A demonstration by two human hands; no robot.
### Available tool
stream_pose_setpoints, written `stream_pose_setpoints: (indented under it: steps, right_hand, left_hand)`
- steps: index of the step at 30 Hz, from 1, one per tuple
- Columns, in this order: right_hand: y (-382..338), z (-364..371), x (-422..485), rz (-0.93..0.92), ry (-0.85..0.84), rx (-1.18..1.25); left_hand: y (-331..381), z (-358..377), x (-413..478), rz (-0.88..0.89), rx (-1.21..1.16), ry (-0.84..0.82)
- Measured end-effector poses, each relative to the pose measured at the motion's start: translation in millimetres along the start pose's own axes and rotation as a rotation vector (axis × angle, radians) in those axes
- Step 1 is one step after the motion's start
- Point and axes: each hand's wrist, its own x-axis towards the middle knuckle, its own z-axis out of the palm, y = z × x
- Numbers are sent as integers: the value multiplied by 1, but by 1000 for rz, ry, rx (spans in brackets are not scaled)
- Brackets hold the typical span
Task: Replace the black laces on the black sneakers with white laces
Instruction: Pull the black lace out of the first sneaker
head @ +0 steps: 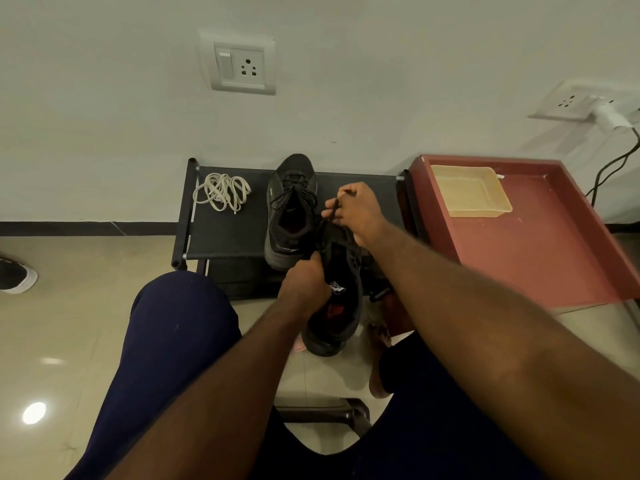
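One black sneaker [292, 216] stands on the low black rack [228, 233], still threaded with black laces. The second black sneaker [337, 306] is held up in front of the rack, heel toward me. My left hand [306, 285] grips its left side near the collar. My right hand [356, 211] pinches a black lace [333, 213] above that shoe's front. A loose bundle of white laces [223, 191] lies on the rack's left part.
A red tray-like table [540, 244] with a shallow beige tray [469, 190] stands to the right. A wall with sockets is behind the rack. Another shoe [15, 275] lies on the tiled floor at far left. My knees flank a dark stool [325, 412].
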Motion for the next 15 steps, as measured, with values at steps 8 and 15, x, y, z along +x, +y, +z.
stream_pose_setpoints:
  steps: [8, 15]
  right_hand:
    - [3, -4, -14, -321, -368, -1286]
    - [8, -7, -26, -385, -419, -1527]
  left_hand:
    - [-1, 0, 2, 10, -3, 0]
    - [0, 1, 2, 9, -12, 0]
